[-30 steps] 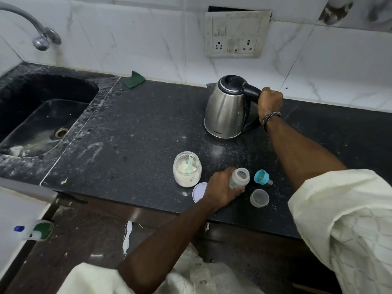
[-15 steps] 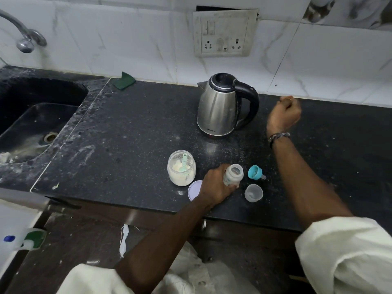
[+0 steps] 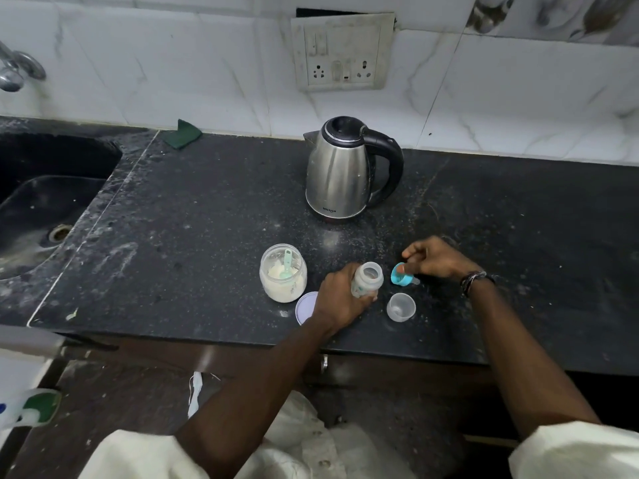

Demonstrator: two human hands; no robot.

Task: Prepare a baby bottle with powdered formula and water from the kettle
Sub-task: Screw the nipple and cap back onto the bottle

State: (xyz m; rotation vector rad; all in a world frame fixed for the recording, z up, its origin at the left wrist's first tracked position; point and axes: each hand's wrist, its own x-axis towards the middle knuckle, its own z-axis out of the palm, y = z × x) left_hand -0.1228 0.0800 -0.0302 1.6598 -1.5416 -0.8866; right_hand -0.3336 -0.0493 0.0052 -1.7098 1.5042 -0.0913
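An open baby bottle (image 3: 367,279) stands upright near the front of the black counter (image 3: 193,216), and my left hand (image 3: 340,299) is wrapped around its body. Just right of it lies the teal nipple ring (image 3: 401,275); my right hand (image 3: 439,259) pinches its rim with thumb and fingers. A clear cap (image 3: 400,307) sits upside down in front of the ring. Left of the bottle is an open jar of formula powder (image 3: 283,278) with a green scoop (image 3: 286,263) inside. The steel kettle (image 3: 340,171) stands behind, lid shut, apart from both hands.
The jar's pale lid (image 3: 305,307) lies flat, partly under my left wrist. A sink (image 3: 41,202) with a tap (image 3: 15,69) is at the left. A green scrub pad (image 3: 182,133) rests by the wall. A socket plate (image 3: 340,53) hangs above the kettle.
My right hand let go of the kettle handle, came down towards me and closed on the teal nipple ring. The kettle stays on the counter. My left hand still holds the bottle.
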